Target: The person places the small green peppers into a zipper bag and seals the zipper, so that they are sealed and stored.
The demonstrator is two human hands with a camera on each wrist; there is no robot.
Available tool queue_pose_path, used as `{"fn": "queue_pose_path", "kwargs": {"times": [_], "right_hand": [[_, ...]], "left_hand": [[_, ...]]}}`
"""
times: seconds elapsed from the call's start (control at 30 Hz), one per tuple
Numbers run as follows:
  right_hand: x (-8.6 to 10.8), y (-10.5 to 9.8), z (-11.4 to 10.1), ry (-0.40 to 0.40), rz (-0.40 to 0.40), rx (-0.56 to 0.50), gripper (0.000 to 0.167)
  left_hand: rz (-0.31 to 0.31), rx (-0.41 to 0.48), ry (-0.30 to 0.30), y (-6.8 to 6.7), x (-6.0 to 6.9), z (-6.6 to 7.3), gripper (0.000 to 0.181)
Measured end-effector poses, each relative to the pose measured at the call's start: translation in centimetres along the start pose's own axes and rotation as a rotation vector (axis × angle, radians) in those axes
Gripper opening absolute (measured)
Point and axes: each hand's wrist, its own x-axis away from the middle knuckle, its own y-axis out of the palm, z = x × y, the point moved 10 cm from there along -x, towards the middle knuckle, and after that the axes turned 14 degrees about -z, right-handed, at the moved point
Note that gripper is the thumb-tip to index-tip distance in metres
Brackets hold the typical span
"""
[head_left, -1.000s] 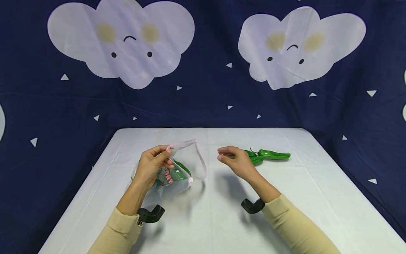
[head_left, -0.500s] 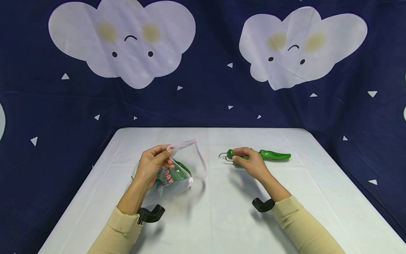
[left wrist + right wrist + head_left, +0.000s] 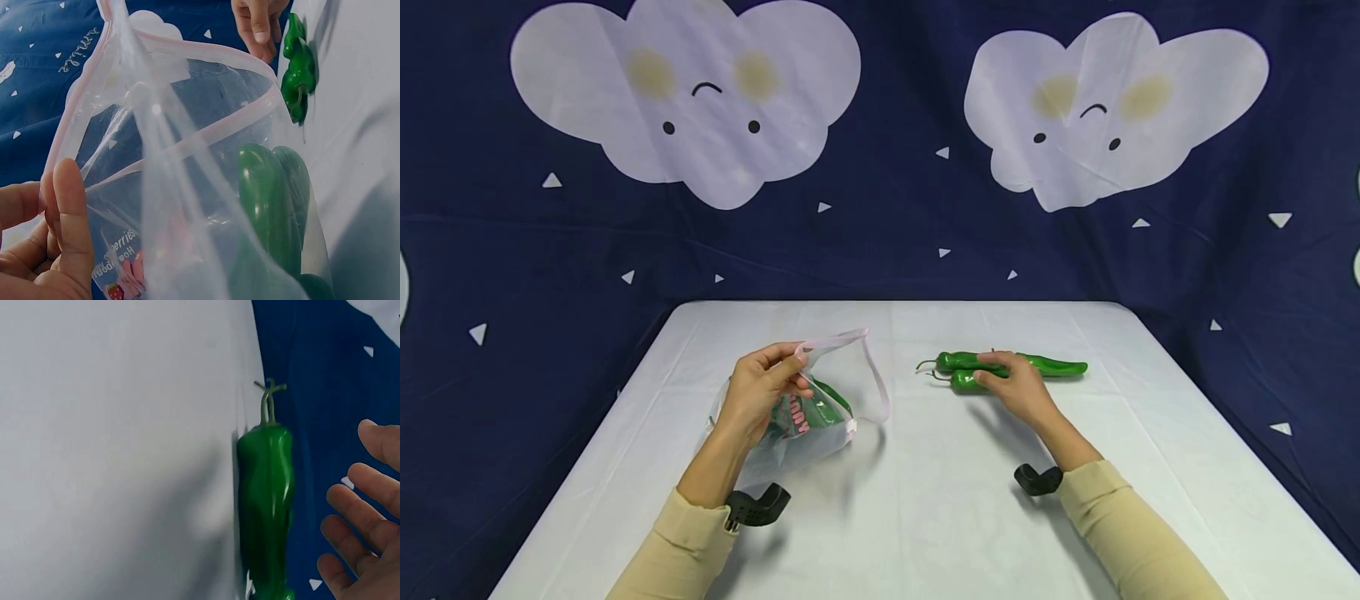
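Observation:
My left hand (image 3: 758, 390) pinches the rim of a clear zip bag (image 3: 816, 442) with a pink-edged mouth, which gapes toward the right. Inside the bag lie green peppers (image 3: 269, 212), seen through the plastic in the left wrist view. On the table to the right are more long green peppers: one at the back left (image 3: 957, 361), one in front of it (image 3: 964, 382) and one farther right (image 3: 1062, 367). Just above them hovers my right hand (image 3: 1021, 390), partly hiding them. In the right wrist view its fingers are spread, apart from the peppers, holding nothing.
A white-covered table (image 3: 895, 517) carries everything. Behind it hangs a dark blue curtain (image 3: 895, 250) printed with clouds and triangles. Each wrist wears a black camera mount; the left one (image 3: 760, 505) sits near the bag's lower edge.
My right hand has moved right, away from the bag and over the peppers, uncovering the stem ends of the two left ones. The left hand and the bag have stayed put.

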Motion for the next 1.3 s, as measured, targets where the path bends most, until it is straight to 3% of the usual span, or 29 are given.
{"fn": "queue_pose_path", "kwargs": {"times": [0.63, 1.3], "right_hand": [[-0.4, -0.6, 3.1, 0.061, -0.009, 0.053, 0.044], [0.0, -0.7, 4.6, 0.100, 0.004, 0.119, 0.042]], "left_hand": [[0.000, 0.008, 0.005, 0.0, 0.1, -0.1, 0.035], [0.004, 0.009, 0.003, -0.1, 0.0, -0.2, 0.035]]}}
